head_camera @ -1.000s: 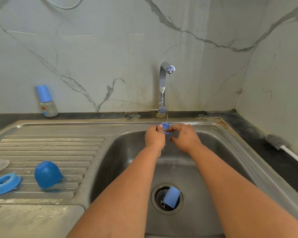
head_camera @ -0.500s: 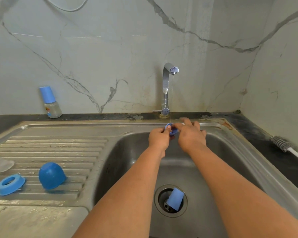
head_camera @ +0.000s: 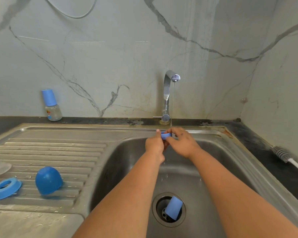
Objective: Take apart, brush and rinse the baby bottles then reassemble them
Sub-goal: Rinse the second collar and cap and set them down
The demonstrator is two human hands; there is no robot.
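Note:
Both hands hold a small blue bottle ring [head_camera: 166, 135] under the thin stream from the tap [head_camera: 169, 93]. My left hand [head_camera: 154, 145] pinches its left side, and my right hand [head_camera: 181, 143] grips its right side with fingers curled over it. A blue cap [head_camera: 173, 207] lies tilted in the sink drain [head_camera: 169, 209]. On the drainboard [head_camera: 58, 152] lie a blue dome cap [head_camera: 47, 180], a larger blue ring [head_camera: 6, 188] and a clear teat [head_camera: 0, 167]. An assembled small bottle with a blue cap [head_camera: 51, 105] stands on the counter by the wall.
A bottle brush [head_camera: 286, 156] with a white handle lies on the dark counter to the right of the steel sink basin [head_camera: 205, 177]. Marble-patterned walls close the back and the right side.
My hands have turned the blue ring under the stream; it now lies flatter, and my right fingers have curled over it.

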